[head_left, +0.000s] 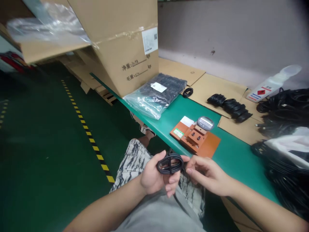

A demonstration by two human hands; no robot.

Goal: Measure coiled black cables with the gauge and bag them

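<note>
A coiled black cable point(170, 163), bound across its middle with a black tie, lies in my left hand point(156, 177). The thumb is over the near side of the coil, and the fingers curl beneath it. My right hand point(209, 174) is just to the right, its thumb and fingers drawn together close to the left fingertips. Whatever it may pinch is too small or hidden to make out. Beyond both hands, an orange-brown fixture point(193, 141) with a digital gauge point(205, 123) sits on the green bench top point(231, 149).
A large cardboard box point(116, 38) stands on the bench at the left, with a clear bag of black cables point(156, 91) before it. A single coil point(187, 92), a row of coils point(229, 107), a plastic bottle point(270, 85) and loose cables point(289, 183) lie farther right.
</note>
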